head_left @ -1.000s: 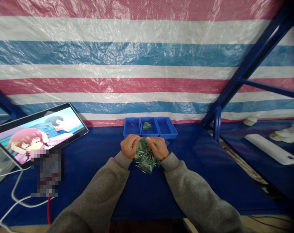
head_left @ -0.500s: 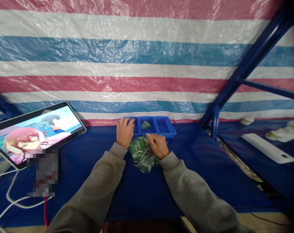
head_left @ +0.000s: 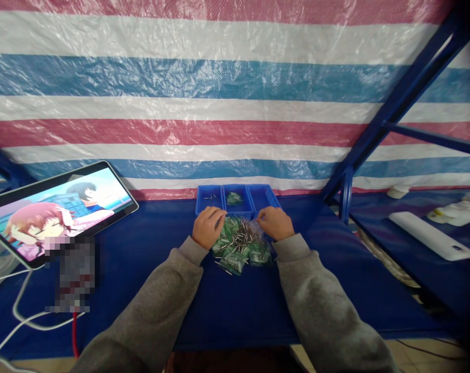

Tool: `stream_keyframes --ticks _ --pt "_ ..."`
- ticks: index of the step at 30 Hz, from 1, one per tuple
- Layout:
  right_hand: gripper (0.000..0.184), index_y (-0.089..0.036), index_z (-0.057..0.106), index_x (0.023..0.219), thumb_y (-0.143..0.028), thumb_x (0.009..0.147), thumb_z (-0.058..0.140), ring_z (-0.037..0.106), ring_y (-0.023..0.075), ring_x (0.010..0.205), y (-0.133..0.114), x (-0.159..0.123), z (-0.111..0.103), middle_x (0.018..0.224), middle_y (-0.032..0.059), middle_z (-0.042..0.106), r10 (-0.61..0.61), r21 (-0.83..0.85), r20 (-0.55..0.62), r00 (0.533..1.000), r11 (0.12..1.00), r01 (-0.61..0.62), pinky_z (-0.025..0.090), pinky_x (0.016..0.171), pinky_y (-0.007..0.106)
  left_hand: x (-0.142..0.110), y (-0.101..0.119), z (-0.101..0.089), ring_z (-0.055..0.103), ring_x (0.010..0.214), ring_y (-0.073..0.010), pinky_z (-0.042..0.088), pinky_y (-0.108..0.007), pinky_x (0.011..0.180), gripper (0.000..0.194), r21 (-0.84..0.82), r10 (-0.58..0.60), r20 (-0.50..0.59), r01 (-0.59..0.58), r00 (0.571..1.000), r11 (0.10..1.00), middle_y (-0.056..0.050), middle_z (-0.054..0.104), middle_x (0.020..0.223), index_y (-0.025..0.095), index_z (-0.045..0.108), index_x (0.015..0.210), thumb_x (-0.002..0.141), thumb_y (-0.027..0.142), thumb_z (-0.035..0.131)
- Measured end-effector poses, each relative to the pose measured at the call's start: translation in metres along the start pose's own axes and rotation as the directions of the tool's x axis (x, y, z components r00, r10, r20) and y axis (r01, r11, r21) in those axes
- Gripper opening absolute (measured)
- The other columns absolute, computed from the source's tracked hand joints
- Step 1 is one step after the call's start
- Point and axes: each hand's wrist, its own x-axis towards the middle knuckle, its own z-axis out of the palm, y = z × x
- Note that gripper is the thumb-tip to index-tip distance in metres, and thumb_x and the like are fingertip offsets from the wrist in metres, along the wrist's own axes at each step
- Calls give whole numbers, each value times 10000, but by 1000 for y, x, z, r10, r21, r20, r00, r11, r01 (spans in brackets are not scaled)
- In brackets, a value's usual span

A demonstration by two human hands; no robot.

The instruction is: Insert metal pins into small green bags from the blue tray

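A heap of small green-printed plastic packets (head_left: 235,260) and loose metal pins (head_left: 243,235) lies on the blue table in front of me. My left hand (head_left: 209,227) is at the heap's left edge, its fingers bent and slightly apart, with nothing visible in them. At the upper right of the heap, my right hand (head_left: 276,224) has its fingertips pinched at a clear plastic bag (head_left: 260,231). Just behind are three blue bins. The left bin (head_left: 198,201) holds a few metal pins, and the middle bin (head_left: 238,211) some green packets. Nothing shows in the right bin (head_left: 271,204).
A tablet (head_left: 59,212) playing a cartoon leans at the left, with white cables (head_left: 40,326) and a blurred-out object near it. Blue metal framing (head_left: 398,103) slants up on the right. Past it lies a long white case (head_left: 432,235). A striped plastic sheet (head_left: 219,77) hangs behind.
My left hand has come back from above the left bin to the heap, uncovering the pins in that bin. My right hand has shifted right, and the clear bag now shows beside it.
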Motion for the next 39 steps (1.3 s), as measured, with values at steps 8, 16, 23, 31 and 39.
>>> stream_keyframes --ticks 8,16,23,31,39 --pt "250 -206 688 829 -400 743 557 583 238 899 -2 -1 2 877 90 660 -24 -3 93 995 1000 24 427 700 301 -6 -5 5 572 850 -170 461 -319 799 178 -5 37 -30 -37 999 999 -66 625 862 169 616 928 878 206 450" --pt "134 -227 676 764 -303 747 567 590 221 822 -4 2 6 811 60 672 -18 61 -52 998 998 21 396 628 274 -7 -6 6 579 824 -165 471 -311 777 180 -10 49 -44 -50 998 999 -66 634 836 168 625 915 876 201 452" --pt "127 -207 627 706 -290 768 554 519 140 565 -8 0 1 580 -8 582 -115 199 -377 919 959 202 335 548 241 -7 -4 5 587 835 -166 476 -314 790 173 -68 7 -74 -12 997 998 -60 643 855 173 623 927 873 201 461" --pt "200 -187 558 786 -306 883 430 536 136 632 -35 -14 3 719 20 597 -202 443 -592 780 727 525 400 628 248 -4 8 -2 564 969 -193 481 -346 834 405 -211 -112 -143 80 983 974 -92 603 1072 182 471 1229 844 287 541" --pt "198 -197 536 845 -326 905 398 535 122 581 -53 -26 21 667 -6 560 -239 608 -461 855 616 500 423 591 230 -5 5 3 589 797 -156 477 -299 763 153 -239 -77 -152 39 985 970 -40 655 797 173 641 834 857 272 526"
